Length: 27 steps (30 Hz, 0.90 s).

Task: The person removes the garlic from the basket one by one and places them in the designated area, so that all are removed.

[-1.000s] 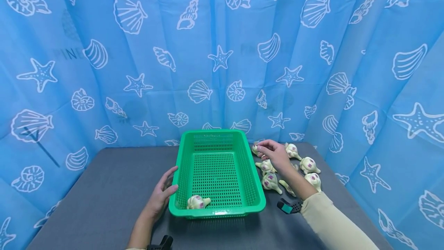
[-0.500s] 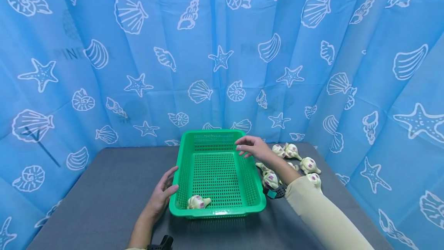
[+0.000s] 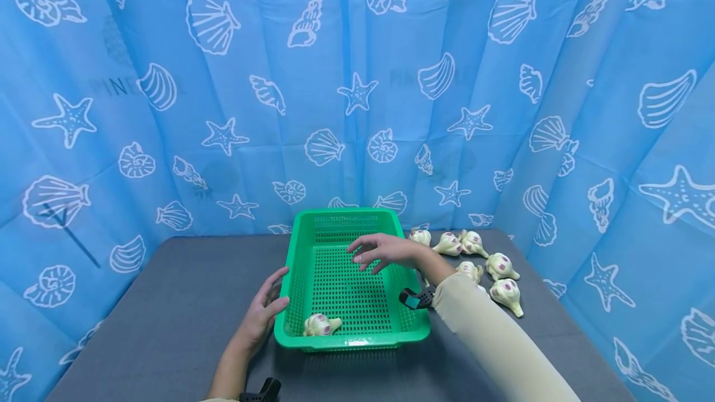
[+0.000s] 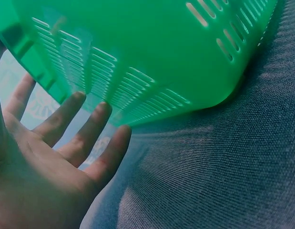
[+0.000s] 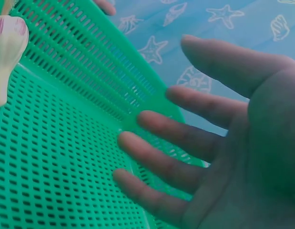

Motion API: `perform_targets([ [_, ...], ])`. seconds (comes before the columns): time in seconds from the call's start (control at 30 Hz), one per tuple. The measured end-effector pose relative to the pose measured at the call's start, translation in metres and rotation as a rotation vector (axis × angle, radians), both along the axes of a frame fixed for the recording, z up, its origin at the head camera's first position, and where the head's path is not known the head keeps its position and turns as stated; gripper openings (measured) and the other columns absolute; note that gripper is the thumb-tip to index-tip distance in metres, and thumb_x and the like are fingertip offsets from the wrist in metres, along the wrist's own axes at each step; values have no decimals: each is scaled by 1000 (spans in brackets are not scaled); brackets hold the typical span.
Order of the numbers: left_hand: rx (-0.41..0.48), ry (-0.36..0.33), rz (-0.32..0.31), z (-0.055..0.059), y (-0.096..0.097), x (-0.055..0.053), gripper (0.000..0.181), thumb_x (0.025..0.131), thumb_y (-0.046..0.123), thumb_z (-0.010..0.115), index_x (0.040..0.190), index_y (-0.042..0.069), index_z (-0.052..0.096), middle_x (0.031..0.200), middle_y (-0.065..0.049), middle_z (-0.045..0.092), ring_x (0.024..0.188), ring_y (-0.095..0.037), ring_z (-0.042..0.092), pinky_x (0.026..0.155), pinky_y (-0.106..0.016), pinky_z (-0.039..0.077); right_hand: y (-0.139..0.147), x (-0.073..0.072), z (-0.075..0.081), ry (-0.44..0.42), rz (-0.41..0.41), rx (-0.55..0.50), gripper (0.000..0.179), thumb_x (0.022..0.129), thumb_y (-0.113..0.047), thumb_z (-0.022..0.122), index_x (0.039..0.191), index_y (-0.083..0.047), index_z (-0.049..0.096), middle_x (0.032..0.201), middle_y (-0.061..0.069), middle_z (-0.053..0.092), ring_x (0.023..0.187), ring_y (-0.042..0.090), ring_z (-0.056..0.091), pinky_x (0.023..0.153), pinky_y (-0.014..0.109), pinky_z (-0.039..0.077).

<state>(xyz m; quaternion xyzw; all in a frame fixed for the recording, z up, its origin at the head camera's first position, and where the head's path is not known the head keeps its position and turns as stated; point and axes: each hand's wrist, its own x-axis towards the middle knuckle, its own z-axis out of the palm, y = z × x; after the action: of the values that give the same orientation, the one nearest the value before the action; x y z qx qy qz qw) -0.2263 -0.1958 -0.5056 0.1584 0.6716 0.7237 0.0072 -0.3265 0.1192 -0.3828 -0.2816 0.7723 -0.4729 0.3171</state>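
A green plastic basket point(image 3: 357, 342) with slotted walls stands on the table. One garlic bulb point(image 3: 321, 325) lies inside at its front left corner, and the same bulb point(image 5: 9, 45) appears at the left edge of the right wrist view. My left hand point(image 3: 261, 312) is at the basket's left side, its fairly straight fingers point(image 4: 83, 138) against the outer wall. Over the basket's right half hovers my right hand point(image 3: 385, 250), palm down. Its fingers point(image 5: 161, 162) are spread and loosely bent, holding nothing.
Several garlic bulbs point(image 3: 506, 295) lie to the right of the basket, some hidden behind the right forearm. A grey cloth point(image 3: 167, 321) covers the table. Behind hangs a blue curtain point(image 3: 357, 160) with white shell prints.
My right hand has moved left from beside the far garlic bulb, across the basket's right rim, to above its inside. The left hand and basket have stayed put.
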Motion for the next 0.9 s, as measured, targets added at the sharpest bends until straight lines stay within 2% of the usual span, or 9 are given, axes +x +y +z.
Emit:
perform_targets([
  [0.13,8,2,-6,-1,1,-1,63,98,6,49,154,11,22,151,-27,26,133,-42,30,91,-31,46,-7,0,-6,-64,40,34,43,99,-19,57,140,-7,49,134,21,51,114,37,56,91,51,47],
  [0.33,7,3,-4,-1,0,-1,63,97,6,49,154,11,23,150,-27,27,132,-41,32,91,-32,46,-19,2,-14,-154,115,88,45,98,-21,59,141,-10,49,135,20,51,117,43,53,92,57,44],
  [0.5,3,0,8,-1,-1,-2,62,97,6,50,154,11,25,149,-27,29,131,-41,33,91,-33,46,-31,2,-22,-234,153,128,46,98,-21,60,141,-10,49,135,17,51,116,43,54,88,57,47],
  [0.7,-1,-9,10,-1,-2,-1,62,97,7,50,154,12,24,150,-27,28,132,-41,33,91,-33,46,-50,4,-32,-284,189,158,49,98,-21,60,143,-7,47,139,16,48,115,41,55,85,54,49],
  [0.9,-6,-16,3,2,-1,0,62,98,9,50,154,13,24,150,-26,27,132,-42,33,93,-36,44,-66,7,-38,-335,231,226,48,97,-24,61,141,-9,49,129,13,56,111,37,59,88,56,47],
])
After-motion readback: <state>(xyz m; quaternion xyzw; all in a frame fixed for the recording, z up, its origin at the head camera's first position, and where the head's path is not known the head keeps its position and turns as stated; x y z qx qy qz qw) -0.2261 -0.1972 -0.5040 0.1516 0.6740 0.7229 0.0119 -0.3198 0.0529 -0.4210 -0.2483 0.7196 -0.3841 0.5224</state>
